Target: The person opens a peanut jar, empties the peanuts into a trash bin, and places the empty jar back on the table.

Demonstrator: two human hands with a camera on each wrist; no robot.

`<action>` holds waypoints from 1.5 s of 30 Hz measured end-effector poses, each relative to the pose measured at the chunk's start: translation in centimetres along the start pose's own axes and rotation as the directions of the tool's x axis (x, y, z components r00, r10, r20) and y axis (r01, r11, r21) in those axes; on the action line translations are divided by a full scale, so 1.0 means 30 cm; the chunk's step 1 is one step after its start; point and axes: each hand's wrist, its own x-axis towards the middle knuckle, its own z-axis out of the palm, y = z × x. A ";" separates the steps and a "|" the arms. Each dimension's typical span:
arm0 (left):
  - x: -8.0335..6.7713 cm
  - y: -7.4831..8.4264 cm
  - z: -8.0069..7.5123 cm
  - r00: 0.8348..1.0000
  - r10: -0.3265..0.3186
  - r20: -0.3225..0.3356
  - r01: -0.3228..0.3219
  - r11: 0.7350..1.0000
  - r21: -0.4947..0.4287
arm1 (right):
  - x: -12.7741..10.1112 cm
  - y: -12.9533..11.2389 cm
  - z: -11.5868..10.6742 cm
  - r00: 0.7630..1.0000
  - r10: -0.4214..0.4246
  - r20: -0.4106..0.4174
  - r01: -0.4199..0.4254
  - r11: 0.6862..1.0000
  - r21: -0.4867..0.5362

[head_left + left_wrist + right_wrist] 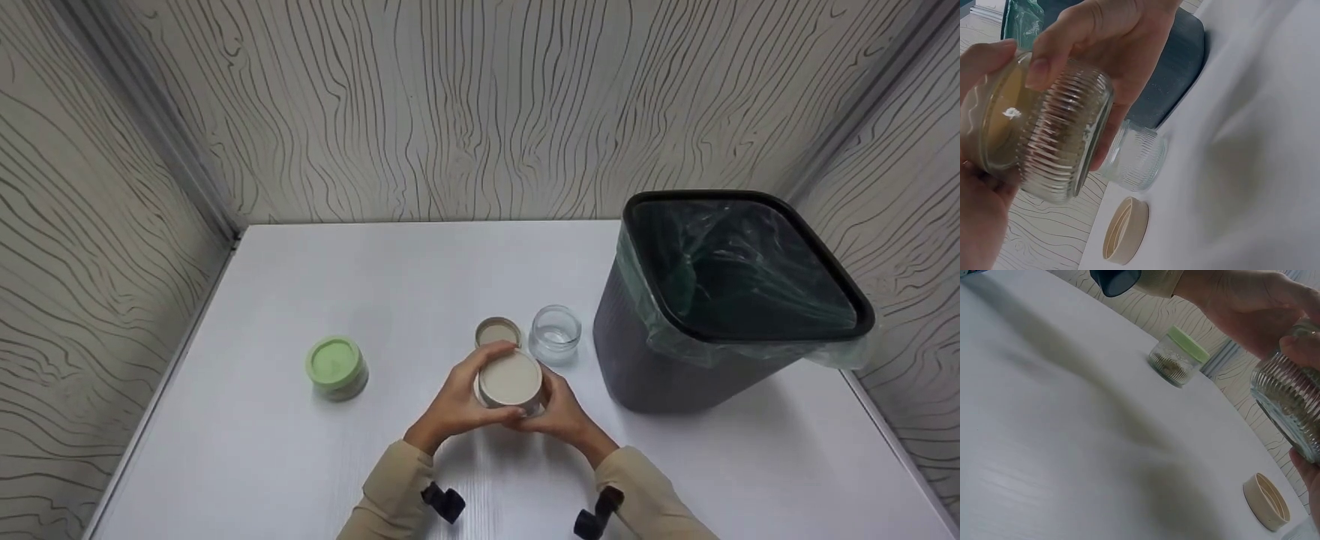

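Note:
Both hands hold a ribbed glass jar [1067,129] with a beige lid [511,379], raised above the table. My left hand [459,401] wraps the jar's left side, its thumb across the near side. My right hand [561,414] grips the jar from the right, fingers curled round the glass. Whether the jar has anything in it is hard to tell through the ribs. Just beyond the hands, a loose beige lid [498,331] lies with its hollow side up. Next to that lid stands a lidless clear glass jar [556,334].
A jar with a green lid [335,363] stands on the white table [225,450] to the left; brownish matter shows low in its glass. At the right, a tall dark grey bin [652,367] has a greenish plastic liner. Wood-patterned walls [420,112] enclose the table.

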 end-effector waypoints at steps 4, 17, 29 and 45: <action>0.001 0.005 0.000 1.000 -0.004 -0.015 0.004 1.000 -0.031 | 0.003 -0.012 0.005 1.000 0.001 0.000 -0.001 1.000 -0.010; -0.002 0.015 0.004 0.997 -0.021 -0.078 0.016 0.998 -0.063 | 0.003 -0.022 0.042 0.991 0.019 -0.136 -0.030 0.996 -0.080; 0.026 0.019 0.027 0.967 0.012 -0.256 -0.003 0.999 0.038 | 0.034 -0.003 0.077 0.950 0.040 -0.310 -0.072 0.993 -0.094; 0.034 0.050 0.027 0.977 -0.037 -0.212 0.053 0.996 0.070 | 0.039 -0.039 0.055 0.961 0.047 -0.272 -0.072 0.994 -0.081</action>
